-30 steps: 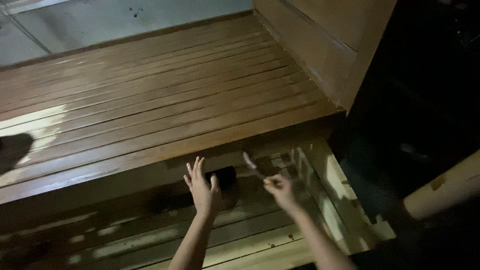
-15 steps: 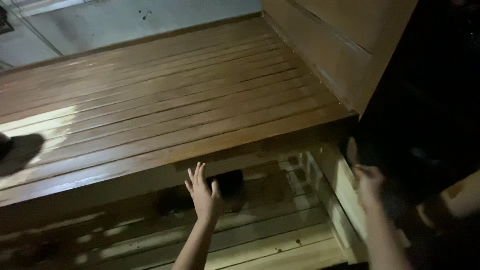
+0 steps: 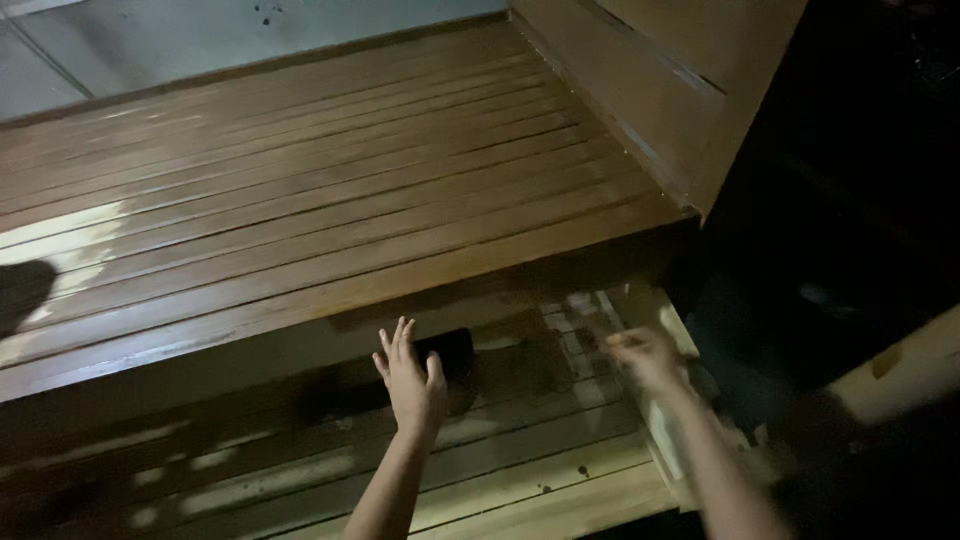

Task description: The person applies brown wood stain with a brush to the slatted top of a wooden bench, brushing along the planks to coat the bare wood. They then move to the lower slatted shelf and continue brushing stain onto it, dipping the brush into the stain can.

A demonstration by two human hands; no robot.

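Note:
My left hand (image 3: 410, 378) is raised over the lower slatted bench (image 3: 520, 475) with its fingers spread and holds nothing. Just beyond it a small black object (image 3: 458, 350) lies in shadow under the front edge of the upper bench (image 3: 300, 200), whose glossy dark-brown slats shine as if wet. My right hand (image 3: 645, 358) hovers over the right end of the lower bench, blurred by motion with the fingers curled. Whether it holds anything I cannot make out.
A slanted wooden side panel (image 3: 650, 90) closes the upper bench on the right. Grey floor or wall tiles (image 3: 150, 40) lie beyond the bench. To the right is darkness, with a pale beam (image 3: 900, 370) low down. A dark shadow (image 3: 20, 295) marks the left edge.
My right hand swung out to the far right and has come back left over the lower bench's end. The left hand has stayed spread in much the same place.

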